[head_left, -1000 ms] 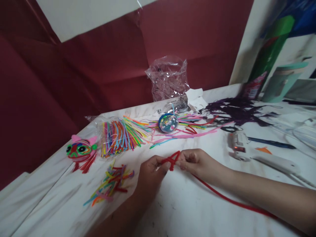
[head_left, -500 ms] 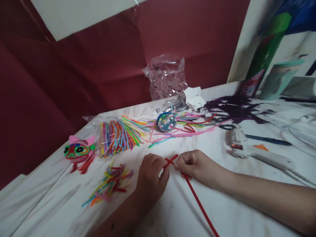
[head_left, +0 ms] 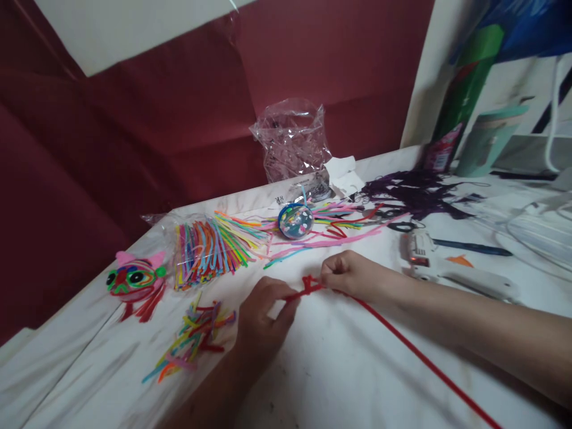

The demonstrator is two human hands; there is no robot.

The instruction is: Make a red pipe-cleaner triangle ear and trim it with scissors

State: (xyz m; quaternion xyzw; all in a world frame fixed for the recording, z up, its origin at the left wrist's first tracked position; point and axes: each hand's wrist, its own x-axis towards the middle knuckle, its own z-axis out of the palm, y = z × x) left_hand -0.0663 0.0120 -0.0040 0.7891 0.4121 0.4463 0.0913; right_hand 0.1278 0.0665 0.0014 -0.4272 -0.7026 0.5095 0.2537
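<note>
**Currently: Both Hands Pinching a Red Pipe Cleaner**

The left hand [head_left: 261, 319] is closed, thumb and fingertips gripping one end of the red pipe cleaner [head_left: 402, 342]. The right hand [head_left: 346, 275] is closed likewise, pinching the stem just beside the small twisted knot [head_left: 307, 284] between the two hands. From the knot, the long free length trails over the white table [head_left: 339, 369] toward 4 o'clock. At 9 o'clock of the left hand lies a loose heap of short coloured offcuts [head_left: 190, 339]. At 12 o'clock of the knot sits a round decorated ball [head_left: 295, 220]. A glue gun [head_left: 447, 271] lies at 3 o'clock of the right hand.
</note>
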